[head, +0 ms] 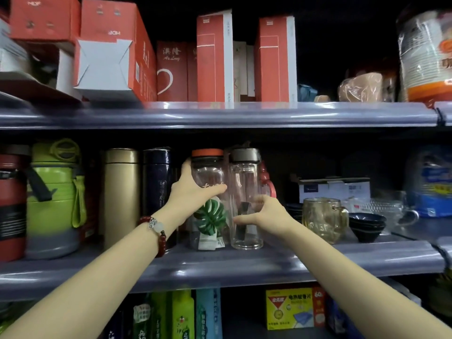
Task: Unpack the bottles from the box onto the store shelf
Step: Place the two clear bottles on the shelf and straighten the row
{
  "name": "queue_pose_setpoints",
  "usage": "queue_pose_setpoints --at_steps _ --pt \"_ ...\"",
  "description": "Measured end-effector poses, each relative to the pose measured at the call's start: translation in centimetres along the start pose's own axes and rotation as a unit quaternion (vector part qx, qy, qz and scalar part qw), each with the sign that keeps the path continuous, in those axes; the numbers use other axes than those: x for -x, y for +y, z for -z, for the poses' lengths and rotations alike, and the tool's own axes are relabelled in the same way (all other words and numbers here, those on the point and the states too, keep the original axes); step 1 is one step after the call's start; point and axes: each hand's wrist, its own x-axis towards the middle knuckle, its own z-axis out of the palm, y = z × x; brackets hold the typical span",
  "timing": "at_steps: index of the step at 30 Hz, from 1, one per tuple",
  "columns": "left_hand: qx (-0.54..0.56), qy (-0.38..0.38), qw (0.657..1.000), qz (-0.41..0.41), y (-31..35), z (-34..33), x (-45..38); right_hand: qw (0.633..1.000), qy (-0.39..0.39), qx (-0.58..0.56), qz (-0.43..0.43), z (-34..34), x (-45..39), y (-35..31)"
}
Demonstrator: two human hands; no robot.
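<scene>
Store shelf crowded. Orange-cap bottle wrapped by left hand, grey-cap bottle pinched by right hand, both near front edge. Risk judged: bottles knocked together, toppled off edge.

Two clear bottles stand upright, side by side and touching or nearly so, on the middle shelf, near its front edge. The left bottle has an orange-red cap, white lettering on its body and a green leaf-shaped tag hanging low on its front. The right bottle is taller, with a dark grey cap and a dark label showing through its wall. On this shelf both sit just right of a dark blue flask.
</scene>
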Motion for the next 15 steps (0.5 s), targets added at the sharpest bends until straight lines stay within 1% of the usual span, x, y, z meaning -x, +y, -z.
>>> queue_pose_setpoints --at_steps 2,4,7,11,15 --pt "0.018 -0.023 1.0 -0.004 0.2 0.0 0.3 1.0 -0.005 -0.005 0.002 0.8 0.3 0.3" --pt "0.038 -0.028 0.999 -0.004 0.2 -0.2 0.9 1.0 -0.011 -0.01 0.006 1.0 0.6 0.5" --pt "0.06 -0.044 0.997 0.024 -0.9 -0.6 2.4 1.0 -0.005 -0.012 0.01 0.6 1.1 0.6" --pt "0.045 -0.104 0.992 0.062 -2.9 -1.1 4.3 0.999 -0.017 -0.027 0.004 0.9 1.2 0.7" --pt "0.039 -0.13 0.986 0.093 -2.7 -0.6 4.2 0.999 -0.032 -0.025 0.002 1.2 1.3 0.7"
